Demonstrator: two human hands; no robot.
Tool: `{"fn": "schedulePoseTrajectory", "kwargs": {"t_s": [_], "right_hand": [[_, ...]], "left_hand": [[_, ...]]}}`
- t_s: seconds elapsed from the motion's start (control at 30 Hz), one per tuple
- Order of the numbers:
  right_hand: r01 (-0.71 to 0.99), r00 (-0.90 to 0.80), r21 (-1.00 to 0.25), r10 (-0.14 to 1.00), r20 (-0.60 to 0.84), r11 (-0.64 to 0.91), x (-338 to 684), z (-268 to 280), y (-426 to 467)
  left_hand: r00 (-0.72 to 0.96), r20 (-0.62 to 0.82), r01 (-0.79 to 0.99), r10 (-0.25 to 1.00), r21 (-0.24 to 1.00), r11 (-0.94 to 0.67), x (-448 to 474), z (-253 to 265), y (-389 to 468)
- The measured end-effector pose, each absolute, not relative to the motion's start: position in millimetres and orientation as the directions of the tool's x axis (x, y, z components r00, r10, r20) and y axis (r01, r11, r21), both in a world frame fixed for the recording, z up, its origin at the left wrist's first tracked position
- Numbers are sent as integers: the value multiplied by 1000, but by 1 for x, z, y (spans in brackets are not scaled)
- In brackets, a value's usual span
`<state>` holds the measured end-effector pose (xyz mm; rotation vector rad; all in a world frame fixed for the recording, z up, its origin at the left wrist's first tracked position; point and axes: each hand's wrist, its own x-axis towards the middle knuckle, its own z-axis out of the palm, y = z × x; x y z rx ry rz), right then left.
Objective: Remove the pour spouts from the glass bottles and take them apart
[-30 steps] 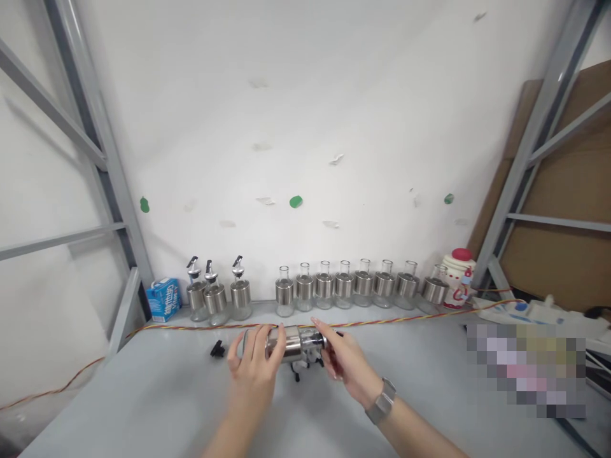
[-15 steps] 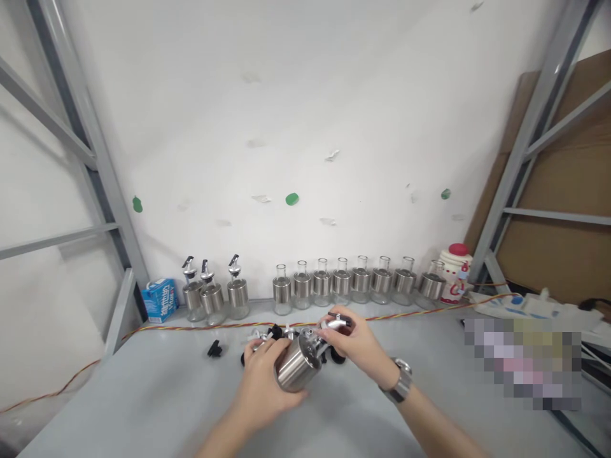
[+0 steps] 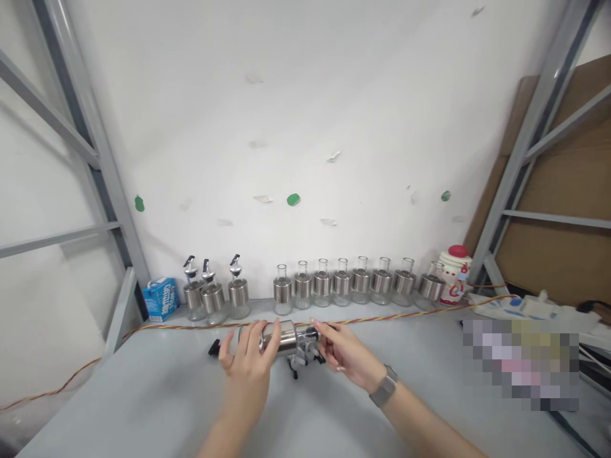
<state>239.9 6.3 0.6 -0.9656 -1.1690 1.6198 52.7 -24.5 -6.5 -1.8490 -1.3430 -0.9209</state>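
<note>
1. Head view: a flat grey tabletop spreads beneath both hands' fingers.
2. Eight open clear-glass bottles with brushed-steel sleeves line up beyond the fingers, extending well right of them.
3. Three matching bottles wearing silver-and-black pourers stand beyond the left fingers, mostly leftward.
4. The left hand has its fingers clamped over a sideways steel-sleeved glass bottle, whose neck points at the right fingers.
5. The right hand has its fingers closed at that neck's end, on a black ringed stopper, partly hidden.
6. Loose clear-and-black pourer pieces lie just left of the right fingers.
7. One small black plastic piece lies just left of the left fingers.
</note>
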Motion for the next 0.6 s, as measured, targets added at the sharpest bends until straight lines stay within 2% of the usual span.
{"fn": "schedulePoseTrajectory", "kwargs": {"t_s": [0.07,0.17,0.27,0.33,0.47,0.6], "right_hand": [[-213,-283,-964,954,-95,-159,242,2,6],[-197,-231,-975,972,-54,-101,245,3,10],[-179,-204,-984,978,35,-2,253,4,15],[-141,-245,-987,964,105,72,259,6,18],[-88,-359,-989,923,140,116,266,10,17],[-138,-449,-989,893,24,-43,261,8,13]], "left_hand": [[209,836,960,508,-78,-268,55,-8,-24],[166,782,949,600,39,-314,56,-9,-23],[153,714,919,683,152,-364,57,-9,-21],[144,700,907,699,188,-376,57,-8,-21],[124,761,925,637,143,-351,56,-5,-24],[173,846,949,504,-6,-316,51,-5,-22]]}}
